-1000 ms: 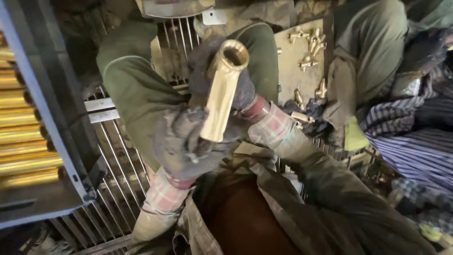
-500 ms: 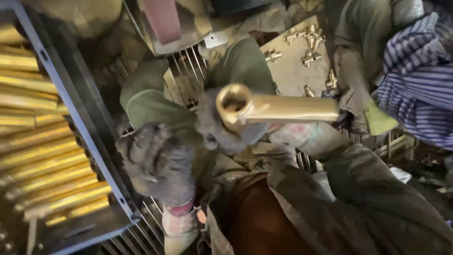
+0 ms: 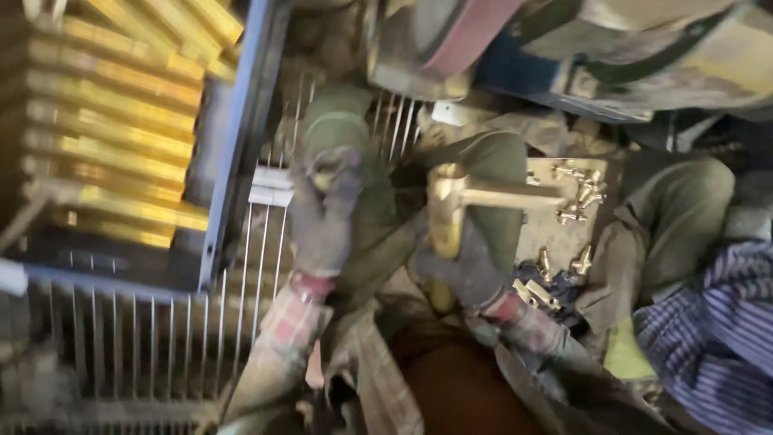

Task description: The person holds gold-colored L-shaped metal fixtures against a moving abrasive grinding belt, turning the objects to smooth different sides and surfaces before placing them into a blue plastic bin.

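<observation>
A brass pipe fitting [image 3: 451, 213] is gripped in the right hand [image 3: 467, 270], which is gloved and closed around the fitting's lower part. The fitting is seen near the middle of the view, above the person's lap. Its main body is held roughly upright, with the long axis running from the glove up to a rounded top end; from that top a straight side arm is pointed to the right, nearly level. The picture is blurred, so finer detail of the fitting cannot be made out.

The left hand [image 3: 324, 213] is gloved too and is raised beside the fitting, apart from it. It is loosely curled, and whether anything is held in it cannot be told.

Beneath both hands a white wire grid [image 3: 161, 338] is spread. To the left, a blue-framed rack [image 3: 237, 137] is filled with long brass tubes [image 3: 113, 145] laid side by side. To the right, small brass fittings [image 3: 576, 193] are scattered on a flat board [image 3: 539, 234]. Above, a belt sander with a reddish belt [image 3: 475, 36] is seen. At the lower right, striped cloth [image 3: 708, 338] is visible.
</observation>
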